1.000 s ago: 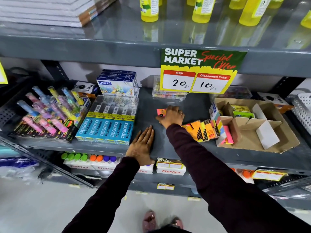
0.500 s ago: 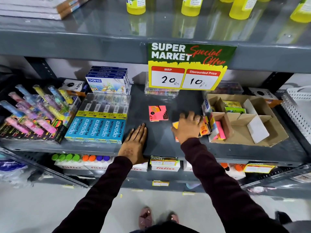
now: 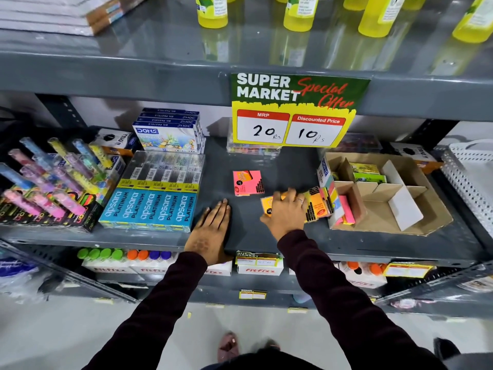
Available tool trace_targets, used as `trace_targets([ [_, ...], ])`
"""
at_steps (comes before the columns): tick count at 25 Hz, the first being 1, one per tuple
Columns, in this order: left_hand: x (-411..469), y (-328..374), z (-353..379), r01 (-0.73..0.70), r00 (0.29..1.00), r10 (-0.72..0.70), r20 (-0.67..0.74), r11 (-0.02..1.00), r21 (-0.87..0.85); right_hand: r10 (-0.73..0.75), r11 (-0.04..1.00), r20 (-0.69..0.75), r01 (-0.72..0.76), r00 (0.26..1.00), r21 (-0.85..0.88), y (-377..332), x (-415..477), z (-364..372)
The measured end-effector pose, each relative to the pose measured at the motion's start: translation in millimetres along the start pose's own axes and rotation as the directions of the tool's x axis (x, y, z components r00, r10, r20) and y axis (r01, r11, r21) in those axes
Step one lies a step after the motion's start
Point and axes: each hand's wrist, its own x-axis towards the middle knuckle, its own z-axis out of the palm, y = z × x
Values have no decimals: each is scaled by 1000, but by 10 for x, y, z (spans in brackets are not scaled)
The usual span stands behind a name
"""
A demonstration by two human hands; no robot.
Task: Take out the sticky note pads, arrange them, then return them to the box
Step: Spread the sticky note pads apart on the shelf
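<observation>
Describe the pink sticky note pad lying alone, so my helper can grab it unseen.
Find the yellow price sign hanging over the grey middle shelf. Just below it, left of centre, lies the pink sticky note pad, flat on bare shelf. Unlike the orange pads by the cardboard box, nothing touches it.

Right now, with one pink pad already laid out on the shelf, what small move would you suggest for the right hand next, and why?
Probably slide the orange pad under the right hand left and back, beside the pink pad. That pad lies alone on the shelf, and more pads wait against the cardboard box. The left hand rests flat.
</observation>
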Motion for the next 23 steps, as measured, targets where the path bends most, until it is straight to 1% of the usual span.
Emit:
trace_targets([
  [2, -7, -2, -16, 6, 1000, -6, -4, 1000, -30, 23, 999, -8, -23, 1000, 24, -56, 17, -39],
  [4, -10, 1, -16, 6, 1000, -6, -9, 997, -71, 8, 997, 16, -9, 1000, 80, -64, 22, -94],
  [6, -5, -2, -7, 2, 1000, -3, -11, 996, -92, -17, 969, 62, 2, 998, 248, -26, 74, -162],
  [8, 0, -6, 6, 2, 1000, -2, -8, 996, -88, 8, 885, 116, -61, 993, 461, 54, 191, -264],
  [9, -1, -5, 10, 4, 1000, -5, -10, 996, -93, 39, 830, 119, -98, 992, 549, 103, 267, -318],
  [11, 0, -3, 7, 8, 1000, -9, -8, 993, -116, 148, 740, 67, -156, 987, 655, 198, 474, -412],
  [12, 0, -6, 5, 7, 1000, -8, -9, 992, -128, 207, 721, 33, -175, 978, 671, 235, 586, -449],
  [13, 3, -10, 4, 4, 1000, -5, -10, 990, -139, 239, 726, 11, -187, 971, 662, 260, 701, -477],
  [15, 7, -20, 5, -5, 1000, 4, -8, 987, -162, 229, 788, 48, -214, 972, 577, 278, 911, -488],
  [17, 15, -20, 5, 1, 1000, 0, 3, 985, -174, 157, 886, 115, -192, 981, 422, 277, 1068, -418],
  [19, 15, -13, -4, 7, 1000, -7, 3, 984, -179, 86, 959, 142, -121, 986, 258, 281, 1164, -297],
  [21, 12, -4, -23, 1, 1000, -2, -2, 983, -183, 57, 990, 138, -75, 989, 123, 304, 1205, -177],
  [23, 5, 1, -29, -2, 1000, 1, -6, 983, -183, 58, 996, 104, -65, 993, 67, 320, 1182, -133],
])
